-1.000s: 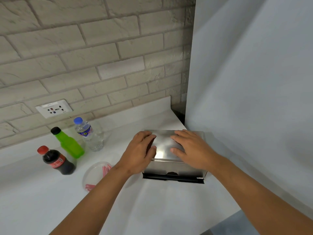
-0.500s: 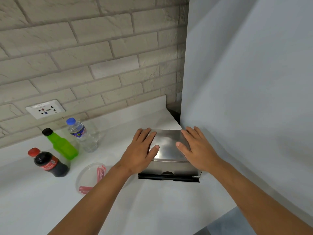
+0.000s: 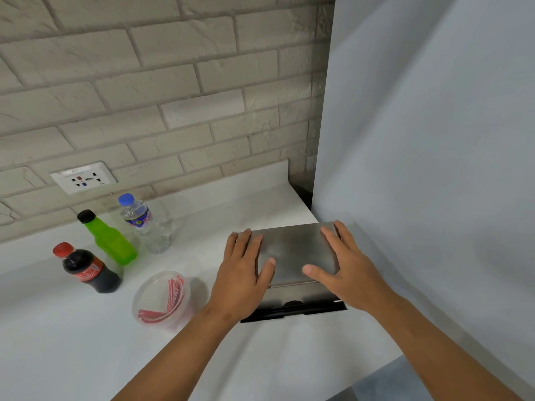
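A brushed steel box (image 3: 292,253) with a black base stands on the white counter (image 3: 86,342), close against the pale panel on the right. My left hand (image 3: 243,273) lies flat on the left part of its top, fingers straight and thumb spread inward. My right hand (image 3: 344,264) lies flat on the right part of the top, fingers straight, its outer edge near the panel. The box's front face is partly hidden by my wrists.
Left of the box sits a clear plastic tub (image 3: 160,299) with red sachets. Behind it stand a cola bottle (image 3: 86,269), a green bottle (image 3: 108,238) and a water bottle (image 3: 144,224). A wall socket (image 3: 84,177) sits in the brick wall. A tall pale panel (image 3: 434,140) blocks the right.
Both hands have slid apart on the box top, fingers straightening and spreading toward its outer edges. The box looks to sit closer to the right panel.
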Tool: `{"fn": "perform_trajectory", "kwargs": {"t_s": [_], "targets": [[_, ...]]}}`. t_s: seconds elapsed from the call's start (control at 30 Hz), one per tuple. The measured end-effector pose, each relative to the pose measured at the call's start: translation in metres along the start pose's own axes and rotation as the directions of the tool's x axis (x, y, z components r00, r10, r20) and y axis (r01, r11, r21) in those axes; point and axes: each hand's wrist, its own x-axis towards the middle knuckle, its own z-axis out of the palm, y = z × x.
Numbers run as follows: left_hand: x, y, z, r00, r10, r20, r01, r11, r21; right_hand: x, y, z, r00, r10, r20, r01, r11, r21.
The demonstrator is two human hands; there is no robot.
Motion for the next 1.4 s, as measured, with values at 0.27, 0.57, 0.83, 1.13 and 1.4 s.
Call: {"fn": "perform_trajectory", "kwargs": {"t_s": [0.27,0.57,0.83,1.13,1.4], "targets": [[-0.025,0.0,0.0,0.999,-0.045,0.018,0.047,0.996,-0.077,0.01,0.013,-0.014,0.995,-0.082,0.059,0.082,0.997,0.008],[-0.037,-0.016,0.007,0.995,-0.098,0.02,0.1,0.98,-0.173,-0.007,0.011,-0.004,0.984,-0.179,0.003,0.179,0.98,-0.087],[-0.02,-0.022,0.01,0.993,-0.119,-0.006,0.117,0.98,-0.163,0.023,0.012,-0.004,0.974,-0.228,0.001,0.228,0.972,-0.053],[0.022,-0.039,0.005,0.988,-0.152,-0.006,0.151,0.981,-0.12,0.075,0.01,0.004,0.969,-0.245,-0.005,0.245,0.969,-0.005],[0.073,-0.058,-0.003,0.987,-0.16,-0.004,0.158,0.978,-0.136,0.139,0.008,0.009,0.977,-0.205,0.06,0.203,0.978,0.043]]}}
